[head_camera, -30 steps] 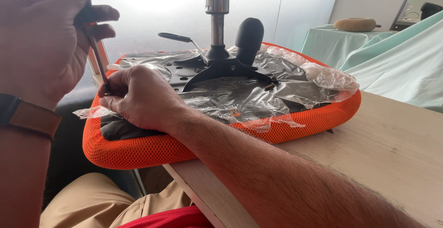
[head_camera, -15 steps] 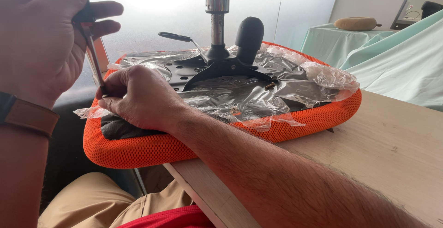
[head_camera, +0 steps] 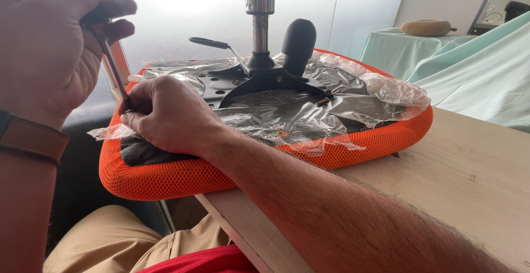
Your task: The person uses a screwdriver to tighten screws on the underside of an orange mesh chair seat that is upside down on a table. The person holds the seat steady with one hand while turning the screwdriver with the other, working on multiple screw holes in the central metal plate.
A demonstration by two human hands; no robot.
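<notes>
An orange mesh chair seat (head_camera: 353,143) lies upside down on a pale wooden table (head_camera: 475,179), its underside wrapped in clear plastic film (head_camera: 287,115). A black metal base plate (head_camera: 270,80) with a chrome gas cylinder (head_camera: 259,8) and a black knob (head_camera: 298,38) rises from its middle. My left hand (head_camera: 49,46) grips the handle of a thin screwdriver (head_camera: 113,71) held nearly upright. My right hand (head_camera: 165,115) rests on the seat's near left corner, fingers pinched around the screwdriver's lower tip, which is hidden.
A thin black lever (head_camera: 212,44) sticks out left of the cylinder. A small bolt (head_camera: 323,102) lies on the film. Behind at right, mint-green cloth (head_camera: 475,69) covers furniture with a tan round object (head_camera: 428,27) on top. My knees are below the table edge.
My left hand has shifted slightly up and left, turning the screwdriver handle. My right hand stays at the tip on the seat.
</notes>
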